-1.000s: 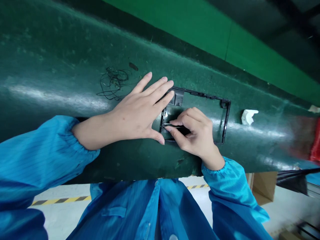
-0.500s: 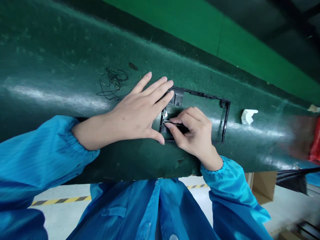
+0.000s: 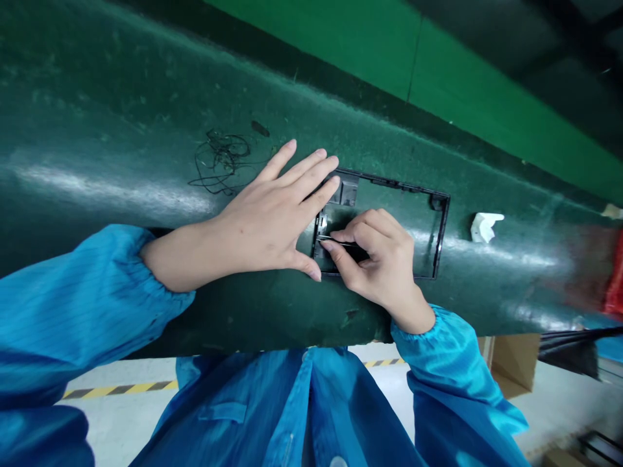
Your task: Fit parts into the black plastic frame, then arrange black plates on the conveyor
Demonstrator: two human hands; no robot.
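A black rectangular plastic frame (image 3: 438,227) lies flat on the green belt (image 3: 121,130). My left hand (image 3: 267,220) rests flat on the belt, fingers stretched out, fingertips and thumb pressing the frame's left end. My right hand (image 3: 379,259) is closed in a pinch on thin metal tweezers (image 3: 335,240), whose tips point left at the frame's left inner edge. Both arms wear blue sleeves.
A tangle of thin black wire (image 3: 221,162) lies on the belt left of the frame. A small white piece (image 3: 484,226) sits to the frame's right. Something red (image 3: 616,272) shows at the far right edge. A cardboard box (image 3: 511,370) stands on the floor below.
My right hand shifted slightly and the tweezers' tips moved a little toward the frame's left edge. The left hand has stayed in place.
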